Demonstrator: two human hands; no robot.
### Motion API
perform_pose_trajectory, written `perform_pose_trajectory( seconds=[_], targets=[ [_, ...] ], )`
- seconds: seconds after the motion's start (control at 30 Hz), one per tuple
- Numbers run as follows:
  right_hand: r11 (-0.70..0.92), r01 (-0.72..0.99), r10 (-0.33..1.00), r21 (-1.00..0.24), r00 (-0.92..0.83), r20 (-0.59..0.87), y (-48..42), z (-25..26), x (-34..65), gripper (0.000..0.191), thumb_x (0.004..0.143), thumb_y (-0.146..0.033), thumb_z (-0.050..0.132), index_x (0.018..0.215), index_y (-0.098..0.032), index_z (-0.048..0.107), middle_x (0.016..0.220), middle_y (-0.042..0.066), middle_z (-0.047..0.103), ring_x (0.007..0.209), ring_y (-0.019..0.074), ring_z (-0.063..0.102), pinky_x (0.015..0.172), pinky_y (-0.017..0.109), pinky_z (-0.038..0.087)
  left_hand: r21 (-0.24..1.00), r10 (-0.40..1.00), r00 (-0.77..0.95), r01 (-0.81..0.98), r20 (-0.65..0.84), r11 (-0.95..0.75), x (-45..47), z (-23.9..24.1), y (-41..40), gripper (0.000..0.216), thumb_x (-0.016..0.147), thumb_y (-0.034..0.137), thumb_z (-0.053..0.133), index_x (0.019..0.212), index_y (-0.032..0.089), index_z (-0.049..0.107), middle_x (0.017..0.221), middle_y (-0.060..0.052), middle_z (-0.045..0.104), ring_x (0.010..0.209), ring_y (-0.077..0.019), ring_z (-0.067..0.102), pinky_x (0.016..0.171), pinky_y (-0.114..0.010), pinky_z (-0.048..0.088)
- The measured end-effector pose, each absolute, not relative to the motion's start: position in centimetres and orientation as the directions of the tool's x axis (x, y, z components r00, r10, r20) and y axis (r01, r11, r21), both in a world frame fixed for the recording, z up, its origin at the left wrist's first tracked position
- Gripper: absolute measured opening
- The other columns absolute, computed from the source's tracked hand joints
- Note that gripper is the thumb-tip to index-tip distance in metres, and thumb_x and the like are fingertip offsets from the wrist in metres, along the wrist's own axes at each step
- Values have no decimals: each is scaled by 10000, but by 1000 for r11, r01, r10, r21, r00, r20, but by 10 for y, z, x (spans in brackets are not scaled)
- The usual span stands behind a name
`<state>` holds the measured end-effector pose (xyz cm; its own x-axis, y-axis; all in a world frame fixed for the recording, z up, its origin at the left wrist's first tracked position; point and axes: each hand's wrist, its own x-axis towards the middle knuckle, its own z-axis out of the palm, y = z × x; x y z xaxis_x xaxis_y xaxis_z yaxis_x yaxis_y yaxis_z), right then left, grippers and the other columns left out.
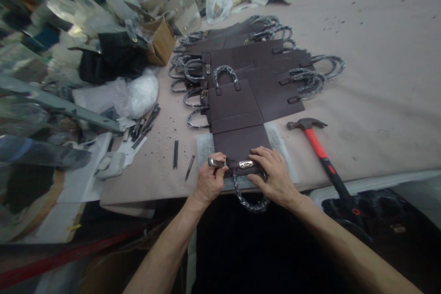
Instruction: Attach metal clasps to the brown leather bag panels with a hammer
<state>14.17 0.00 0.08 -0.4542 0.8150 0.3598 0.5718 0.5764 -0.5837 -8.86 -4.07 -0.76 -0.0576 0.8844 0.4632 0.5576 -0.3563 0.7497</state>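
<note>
A dark brown leather bag panel (239, 142) lies in front of me, its plastic-wrapped handle (253, 206) hanging over the table's near edge. My left hand (208, 183) is closed round a short metal punch (215, 162) at the panel's left side; the fingers hide its lower end. My right hand (275, 174) rests on the panel's right side with fingers apart, beside a shiny metal clasp (245, 164). Under the panel is a pale board (206, 144). A claw hammer (319, 147) with a red and black handle lies to the right, its grip past the edge.
More brown bag panels (275, 92) with wrapped handles are piled beyond my hands. Left of me lie a dark flat bar (175, 154), a thin metal rod (189, 168), scattered small studs and several tools (148, 124). A cardboard box (161, 41) and plastic bags crowd the far left.
</note>
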Motion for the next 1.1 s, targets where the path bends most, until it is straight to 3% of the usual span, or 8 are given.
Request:
perform_pose_trajectory(
  seconds=[0.2,0.33,0.5,0.67,0.8,0.9,1.0,1.1],
  targets=[
    [359,811,882,-461,-132,453,25,8,230,349,878,-425,593,1110,-173,658,1181,203,647,1135,379,597,1008,568,467,775,887,-83,528,454,-347,-86,-5,-39,124,853,132,603,954,201,628,1013,-78,710,974,-209,708,892,-352,578],
    [-7,923,996,-385,41,81,36,1,286,357,762,-486,610,946,-183,653,877,162,634,859,375,616,769,536,506,787,895,-69,510,440,-347,-84,-4,-38,152,835,108,598,949,202,635,989,-69,715,938,-202,704,859,-330,577],
    [-458,535,876,-710,135,-464,41,16,285,212,644,-305,683,783,-218,547,623,2,497,545,165,462,498,297,402,823,927,-78,491,366,-284,-84,-5,-38,154,840,108,573,943,199,642,978,-56,709,936,-190,690,887,-312,559],
    [-575,213,803,-790,-35,-595,28,68,243,240,710,-341,652,750,-225,446,602,-59,400,436,78,331,395,208,290,847,938,-100,470,331,-249,-82,-5,-38,138,835,123,570,919,204,644,944,-45,707,906,-186,688,878,-302,553],
    [-130,442,979,-887,-86,-186,4,124,204,380,924,-597,509,866,-222,533,638,-26,518,457,111,442,416,230,340,852,945,-109,473,310,-225,-81,-3,-38,131,834,122,569,903,206,643,918,-40,701,883,-181,680,860,-296,547],
    [402,643,911,-652,-356,211,-8,152,179,402,985,-568,431,816,-222,547,579,-4,545,458,133,467,460,264,324,842,945,-99,489,313,-228,-80,-3,-39,140,836,111,565,908,203,642,894,-36,691,852,-175,670,839,-291,543],
    [679,630,730,-376,-630,264,-10,168,166,373,1020,-473,395,758,-234,510,514,-10,528,396,131,404,454,292,238,828,944,-98,515,316,-224,-80,-4,-38,136,832,106,571,892,203,645,871,-37,688,831,-180,669,805,-287,544],
    [716,632,697,-297,-672,250,-10,183,168,344,1035,-442,401,776,-243,505,523,-16,536,394,139,423,452,295,232,819,940,-100,526,327,-229,-80,-5,-38,149,833,95,575,904,205,646,888,-40,694,841,-183,673,813,-291,549]
  ],
)
